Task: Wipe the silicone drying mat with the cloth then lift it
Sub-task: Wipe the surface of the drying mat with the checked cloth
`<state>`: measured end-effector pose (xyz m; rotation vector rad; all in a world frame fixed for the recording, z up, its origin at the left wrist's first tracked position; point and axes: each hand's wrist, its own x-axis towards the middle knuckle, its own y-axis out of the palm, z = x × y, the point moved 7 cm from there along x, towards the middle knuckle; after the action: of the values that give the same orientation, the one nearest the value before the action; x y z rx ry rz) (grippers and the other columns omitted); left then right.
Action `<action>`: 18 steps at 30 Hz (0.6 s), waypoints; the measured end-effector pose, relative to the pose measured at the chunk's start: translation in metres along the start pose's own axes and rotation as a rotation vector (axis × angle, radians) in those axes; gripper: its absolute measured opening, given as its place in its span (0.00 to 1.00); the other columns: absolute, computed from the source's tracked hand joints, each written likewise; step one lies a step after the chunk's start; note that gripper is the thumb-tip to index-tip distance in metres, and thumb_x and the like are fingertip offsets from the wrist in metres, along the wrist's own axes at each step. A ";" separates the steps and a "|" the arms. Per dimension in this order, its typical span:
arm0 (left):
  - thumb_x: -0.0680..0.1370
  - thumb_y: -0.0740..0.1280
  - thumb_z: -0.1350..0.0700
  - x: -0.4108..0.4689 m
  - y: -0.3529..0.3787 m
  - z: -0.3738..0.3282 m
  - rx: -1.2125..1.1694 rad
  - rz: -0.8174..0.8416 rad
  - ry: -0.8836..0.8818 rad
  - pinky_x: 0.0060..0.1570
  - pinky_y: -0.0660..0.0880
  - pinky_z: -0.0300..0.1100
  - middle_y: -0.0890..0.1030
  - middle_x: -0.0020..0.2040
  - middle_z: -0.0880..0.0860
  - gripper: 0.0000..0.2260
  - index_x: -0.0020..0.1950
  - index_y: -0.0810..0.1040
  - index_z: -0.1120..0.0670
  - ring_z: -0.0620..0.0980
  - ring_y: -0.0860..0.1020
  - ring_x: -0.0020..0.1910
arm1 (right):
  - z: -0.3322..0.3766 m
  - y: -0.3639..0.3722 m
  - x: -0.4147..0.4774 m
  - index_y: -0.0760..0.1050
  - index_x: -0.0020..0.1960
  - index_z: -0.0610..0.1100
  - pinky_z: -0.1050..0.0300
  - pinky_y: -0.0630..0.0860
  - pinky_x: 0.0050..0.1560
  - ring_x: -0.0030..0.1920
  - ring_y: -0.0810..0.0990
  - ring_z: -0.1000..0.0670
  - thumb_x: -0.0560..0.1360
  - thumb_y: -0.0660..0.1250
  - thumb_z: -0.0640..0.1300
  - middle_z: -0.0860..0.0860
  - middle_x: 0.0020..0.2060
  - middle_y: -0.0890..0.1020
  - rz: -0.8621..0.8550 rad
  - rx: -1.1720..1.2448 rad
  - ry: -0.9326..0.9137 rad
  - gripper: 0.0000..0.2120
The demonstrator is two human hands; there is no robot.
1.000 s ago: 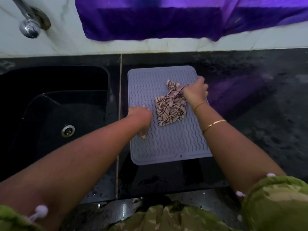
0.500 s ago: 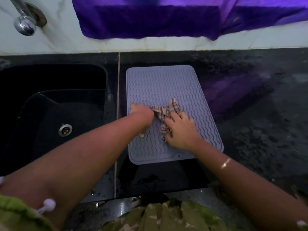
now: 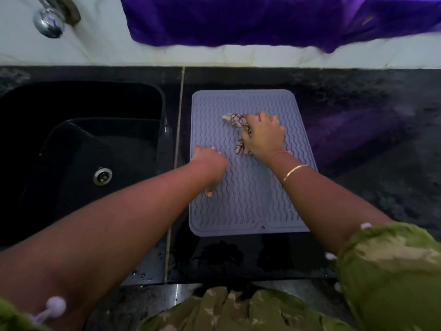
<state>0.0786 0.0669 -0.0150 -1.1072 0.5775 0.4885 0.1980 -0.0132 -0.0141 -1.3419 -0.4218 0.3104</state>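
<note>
A pale grey silicone drying mat (image 3: 248, 206) with wavy ridges lies flat on the black counter, just right of the sink. A checked cloth (image 3: 235, 121) sits bunched on the mat's upper middle. My right hand (image 3: 263, 134) lies on top of the cloth and grips it, covering most of it. My left hand (image 3: 210, 163) rests on the mat's left side with its thumb pointing toward me; its fingers are mostly hidden behind the wrist.
A black sink (image 3: 81, 149) with a metal drain (image 3: 102, 175) lies to the left, a chrome tap (image 3: 49, 22) above it. A purple cloth (image 3: 262, 17) hangs on the white wall. Black counter (image 3: 370, 139) spreads to the right.
My right hand has slid the cloth from the mat's lower middle up and to the right. My left hand has stayed on the mat's left side.
</note>
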 end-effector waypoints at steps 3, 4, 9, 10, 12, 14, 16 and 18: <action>0.67 0.77 0.45 0.002 0.000 -0.001 -0.018 0.002 -0.018 0.66 0.62 0.56 0.67 0.71 0.54 0.40 0.73 0.64 0.55 0.54 0.65 0.70 | 0.020 0.002 -0.034 0.73 0.59 0.46 0.43 0.73 0.51 0.59 0.72 0.36 0.74 0.61 0.53 0.39 0.59 0.73 0.031 -0.049 -0.098 0.17; 0.67 0.77 0.46 0.002 -0.001 0.000 -0.031 -0.003 -0.027 0.67 0.61 0.56 0.67 0.71 0.54 0.40 0.73 0.64 0.55 0.55 0.65 0.70 | 0.025 0.001 -0.056 0.73 0.58 0.45 0.44 0.73 0.48 0.57 0.74 0.36 0.72 0.62 0.52 0.39 0.58 0.74 0.015 -0.077 -0.147 0.17; 0.68 0.77 0.47 0.003 0.000 0.002 -0.067 -0.026 -0.023 0.69 0.60 0.56 0.66 0.72 0.55 0.38 0.73 0.64 0.56 0.55 0.65 0.70 | 0.037 -0.010 -0.161 0.75 0.45 0.45 0.53 0.63 0.38 0.41 0.75 0.42 0.70 0.64 0.53 0.43 0.42 0.77 -0.119 -0.061 -0.346 0.12; 0.68 0.76 0.47 0.003 0.000 0.003 -0.072 -0.028 -0.023 0.69 0.60 0.56 0.64 0.73 0.56 0.39 0.74 0.63 0.57 0.55 0.65 0.71 | 0.036 -0.008 -0.169 0.75 0.44 0.45 0.53 0.62 0.37 0.40 0.75 0.42 0.71 0.64 0.53 0.43 0.41 0.78 -0.144 -0.071 -0.370 0.11; 0.69 0.76 0.48 0.005 0.002 0.003 -0.085 -0.035 -0.021 0.70 0.60 0.57 0.62 0.75 0.56 0.40 0.75 0.61 0.57 0.55 0.64 0.72 | 0.031 -0.006 -0.164 0.76 0.44 0.45 0.53 0.63 0.36 0.39 0.75 0.42 0.71 0.66 0.54 0.43 0.41 0.78 -0.170 -0.097 -0.391 0.11; 0.70 0.75 0.49 0.005 0.003 0.004 -0.106 -0.039 -0.016 0.70 0.59 0.57 0.59 0.76 0.57 0.40 0.76 0.60 0.58 0.56 0.63 0.72 | 0.023 0.000 -0.136 0.77 0.48 0.44 0.53 0.67 0.36 0.40 0.76 0.42 0.68 0.69 0.51 0.42 0.42 0.78 -0.163 -0.099 -0.365 0.13; 0.68 0.76 0.49 0.006 0.005 0.006 -0.121 -0.031 -0.018 0.70 0.59 0.56 0.57 0.76 0.58 0.43 0.76 0.57 0.58 0.56 0.64 0.72 | 0.015 0.003 -0.092 0.75 0.49 0.42 0.53 0.69 0.36 0.40 0.77 0.41 0.64 0.70 0.47 0.41 0.43 0.78 -0.141 -0.086 -0.305 0.15; 0.68 0.77 0.49 0.008 0.008 0.007 -0.121 -0.017 -0.023 0.69 0.59 0.56 0.55 0.77 0.59 0.46 0.77 0.54 0.58 0.57 0.65 0.72 | 0.017 0.001 -0.046 0.75 0.46 0.42 0.54 0.69 0.36 0.40 0.77 0.41 0.64 0.72 0.46 0.41 0.41 0.78 -0.121 -0.087 -0.289 0.14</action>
<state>0.0809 0.0764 -0.0231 -1.2188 0.5237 0.5265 0.1492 -0.0193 -0.0175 -1.3536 -0.7629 0.3902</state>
